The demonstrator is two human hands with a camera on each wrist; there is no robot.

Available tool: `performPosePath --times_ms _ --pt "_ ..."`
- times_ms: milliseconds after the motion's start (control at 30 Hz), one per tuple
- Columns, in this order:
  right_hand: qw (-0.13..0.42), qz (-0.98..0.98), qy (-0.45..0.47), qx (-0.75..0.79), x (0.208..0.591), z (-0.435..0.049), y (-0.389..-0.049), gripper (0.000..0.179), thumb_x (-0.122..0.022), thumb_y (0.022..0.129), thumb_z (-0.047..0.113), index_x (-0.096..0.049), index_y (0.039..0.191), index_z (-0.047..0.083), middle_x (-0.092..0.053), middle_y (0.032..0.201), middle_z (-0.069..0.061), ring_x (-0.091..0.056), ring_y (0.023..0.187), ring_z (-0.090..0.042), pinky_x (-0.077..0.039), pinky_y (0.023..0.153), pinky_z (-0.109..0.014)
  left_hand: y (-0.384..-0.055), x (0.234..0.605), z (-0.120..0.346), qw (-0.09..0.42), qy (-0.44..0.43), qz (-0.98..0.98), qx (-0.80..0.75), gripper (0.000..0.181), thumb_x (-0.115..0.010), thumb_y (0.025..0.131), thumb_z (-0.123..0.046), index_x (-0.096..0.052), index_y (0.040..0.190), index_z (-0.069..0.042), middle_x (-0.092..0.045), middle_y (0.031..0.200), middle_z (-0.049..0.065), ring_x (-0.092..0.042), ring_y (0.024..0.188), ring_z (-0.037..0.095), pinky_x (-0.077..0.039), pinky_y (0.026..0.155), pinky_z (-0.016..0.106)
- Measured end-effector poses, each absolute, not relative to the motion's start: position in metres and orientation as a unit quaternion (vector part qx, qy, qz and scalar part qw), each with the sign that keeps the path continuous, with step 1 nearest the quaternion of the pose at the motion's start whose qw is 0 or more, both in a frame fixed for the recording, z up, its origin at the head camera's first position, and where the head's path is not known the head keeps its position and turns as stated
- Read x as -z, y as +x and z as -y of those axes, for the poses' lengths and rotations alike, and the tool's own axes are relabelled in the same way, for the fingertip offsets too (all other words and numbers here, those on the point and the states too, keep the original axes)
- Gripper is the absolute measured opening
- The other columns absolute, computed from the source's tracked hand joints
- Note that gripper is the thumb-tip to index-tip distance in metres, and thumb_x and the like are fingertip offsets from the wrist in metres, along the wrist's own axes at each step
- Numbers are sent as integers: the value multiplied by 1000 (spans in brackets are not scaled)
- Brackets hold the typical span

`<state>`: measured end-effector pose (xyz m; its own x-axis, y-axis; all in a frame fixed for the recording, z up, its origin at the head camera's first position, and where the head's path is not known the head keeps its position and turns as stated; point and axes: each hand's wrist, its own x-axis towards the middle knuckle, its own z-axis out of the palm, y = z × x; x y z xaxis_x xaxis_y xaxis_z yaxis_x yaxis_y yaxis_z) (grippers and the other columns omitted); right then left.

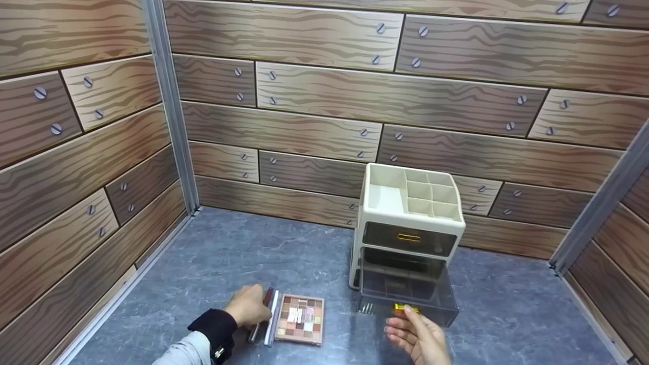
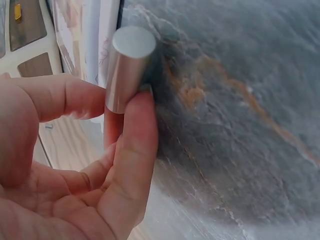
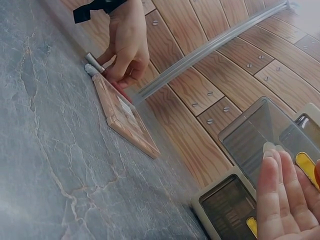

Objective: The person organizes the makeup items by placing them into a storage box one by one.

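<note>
My left hand (image 1: 248, 305) pinches a slim cosmetic tube (image 2: 127, 75) between thumb and fingers; it has a shiny pinkish-silver cap and a red body. Right beside it lie a pale slim tube (image 1: 272, 318) and an eyeshadow palette (image 1: 300, 319) with many colored pans. My right hand (image 1: 418, 334) is at the front of a smoky clear drawer (image 1: 441, 299), fingers fairly straight and thumb near its gold handle (image 1: 405, 307). Whether the thumb touches the handle is hard to tell. That drawer is pulled out of a cream organizer (image 1: 359, 230).
The organizer's top drawer (image 1: 380, 237) is closed, and its upper tray (image 1: 388, 197) is divided into compartments. Behind it stands a wood-patterned wall (image 1: 304, 116). The grey marbled tabletop (image 1: 243, 243) extends left of the organizer, bounded by a metal corner post (image 1: 172, 101).
</note>
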<state>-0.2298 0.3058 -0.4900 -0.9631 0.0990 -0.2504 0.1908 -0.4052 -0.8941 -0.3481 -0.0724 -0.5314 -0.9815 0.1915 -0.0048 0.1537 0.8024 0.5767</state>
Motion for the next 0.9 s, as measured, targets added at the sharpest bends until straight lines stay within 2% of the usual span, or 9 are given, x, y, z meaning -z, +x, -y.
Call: performPosePath --times_ms 200,433,567,700,800,900 --pt "34 -545 137 826 491 -306 -230 31 -53 111 27 -76 100 9 -77 84 -4 -78 79 -16 -65 78 -30 -324 499 70 34 72 -942 -326 19 -65 66 2 -49 69 -8 -52 66 7 -57 50 22 -55 42 33" --pt "31 -549 132 825 490 -307 -231 30 -53 111 27 -75 100 9 -78 85 -4 -78 79 -16 -65 78 -30 -323 491 73 40 78 -932 -352 32 -64 69 2 -40 61 -18 -43 58 -3 -48 47 14 -42 42 25" --pt "31 -548 129 826 490 -307 -230 31 -52 111 26 -75 100 9 -78 85 -4 -78 79 -16 -65 77 -29 -320 482 72 61 91 -905 -412 31 -63 72 2 -42 61 -18 -48 56 -2 -50 43 10 -54 41 30" --pt "26 -549 134 824 491 -306 -231 31 -53 111 27 -75 100 8 -77 85 -4 -78 79 -16 -66 77 -30 -315 470 68 102 86 -864 -486 18 -68 78 2 -52 77 -8 -59 69 5 -57 53 13 -58 46 30" --pt "26 -549 136 824 490 -306 -231 31 -54 111 27 -75 99 8 -77 84 -5 -78 79 -16 -66 77 -30 -314 461 63 133 82 -827 -540 18 -70 82 1 -55 93 -1 -66 83 13 -62 64 17 -57 51 26" --pt "28 -547 131 827 490 -306 -231 31 -54 110 27 -76 98 9 -78 84 -5 -78 79 -16 -65 77 -29 -315 453 58 163 83 -788 -588 21 -70 86 1 -56 101 3 -70 93 21 -67 71 21 -62 59 29"
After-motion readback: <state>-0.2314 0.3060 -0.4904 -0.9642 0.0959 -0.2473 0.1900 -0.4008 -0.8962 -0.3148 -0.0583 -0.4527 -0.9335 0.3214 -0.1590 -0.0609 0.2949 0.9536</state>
